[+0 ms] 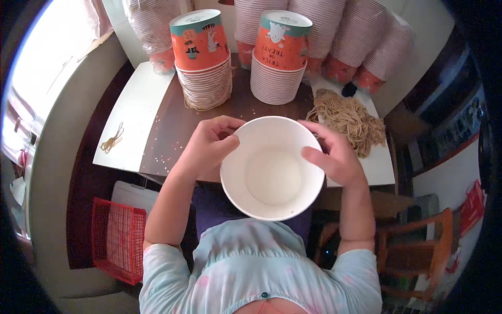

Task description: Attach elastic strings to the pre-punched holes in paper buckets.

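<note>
A paper bucket (274, 175) with a bare white inside is held between my hands at the near table edge, its mouth tilted toward me. My left hand (212, 146) is closed on the left of its rim, the thumb over the edge. On the right side, my right hand (337, 154) grips the rim with the thumb inside; its other fingers are partly hidden behind the wall. Beyond my hands stand two nested stacks of upside-down orange and teal buckets. Cords hang around the rims of the left stack (205, 86); none show on the right stack (278, 81).
A heap of tan cords (348, 120) lies on the table's right side. Several loose cords (112, 140) rest on the left white panel. Tall wrapped bucket stacks (361, 39) line the back. A red plastic basket (137, 243) stands low left, a wooden chair (413, 251) low right.
</note>
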Motion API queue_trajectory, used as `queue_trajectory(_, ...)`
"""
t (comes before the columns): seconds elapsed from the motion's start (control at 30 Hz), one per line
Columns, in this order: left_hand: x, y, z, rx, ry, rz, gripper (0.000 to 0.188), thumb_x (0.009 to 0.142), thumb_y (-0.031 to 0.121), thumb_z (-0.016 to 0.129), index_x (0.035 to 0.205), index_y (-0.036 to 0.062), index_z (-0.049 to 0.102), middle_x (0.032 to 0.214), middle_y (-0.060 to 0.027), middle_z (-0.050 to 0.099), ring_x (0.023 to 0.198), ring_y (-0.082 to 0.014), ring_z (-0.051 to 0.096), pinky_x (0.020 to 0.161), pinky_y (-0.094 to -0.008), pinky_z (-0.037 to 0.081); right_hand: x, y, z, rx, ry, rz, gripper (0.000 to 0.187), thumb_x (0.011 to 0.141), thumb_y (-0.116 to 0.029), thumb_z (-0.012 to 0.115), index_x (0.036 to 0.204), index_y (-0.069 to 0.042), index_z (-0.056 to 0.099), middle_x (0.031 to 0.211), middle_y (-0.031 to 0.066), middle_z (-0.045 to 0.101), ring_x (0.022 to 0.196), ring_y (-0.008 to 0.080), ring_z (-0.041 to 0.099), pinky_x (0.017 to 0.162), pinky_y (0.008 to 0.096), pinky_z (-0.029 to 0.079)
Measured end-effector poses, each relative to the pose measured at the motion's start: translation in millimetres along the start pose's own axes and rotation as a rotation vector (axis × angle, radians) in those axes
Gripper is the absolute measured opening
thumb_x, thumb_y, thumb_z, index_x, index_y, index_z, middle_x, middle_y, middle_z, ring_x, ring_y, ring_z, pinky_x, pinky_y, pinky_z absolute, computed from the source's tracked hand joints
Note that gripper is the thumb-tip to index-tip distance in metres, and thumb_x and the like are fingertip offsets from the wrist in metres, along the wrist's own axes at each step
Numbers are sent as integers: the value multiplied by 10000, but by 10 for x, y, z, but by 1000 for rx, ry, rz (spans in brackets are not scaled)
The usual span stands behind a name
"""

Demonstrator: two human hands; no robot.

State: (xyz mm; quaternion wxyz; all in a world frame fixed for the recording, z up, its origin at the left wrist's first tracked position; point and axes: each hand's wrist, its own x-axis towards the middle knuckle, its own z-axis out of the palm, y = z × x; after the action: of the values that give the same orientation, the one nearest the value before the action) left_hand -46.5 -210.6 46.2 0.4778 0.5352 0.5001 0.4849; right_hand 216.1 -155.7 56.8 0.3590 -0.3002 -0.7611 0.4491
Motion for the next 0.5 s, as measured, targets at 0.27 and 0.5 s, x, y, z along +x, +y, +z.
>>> queue_trajectory(0.27,-13,-47,9,41,-30,-66,281,797,4,506,1051,-58,610,857,-34,640,747,-64,582,682,-226,481,195,-287,64,-163,-186,252,274,820,-39,528,1061,42,632,820,45,670,705,61,604,628,236,493)
queue_trajectory(0.5,40,-162,17,133,32,0,191,837,93,590,941,-60,640,762,-28,637,684,-62,570,619,-235,480,243,-216,102,-199,-127,212,253,808,-64,521,999,38,651,784,89,685,692,104,631,634,269,504)
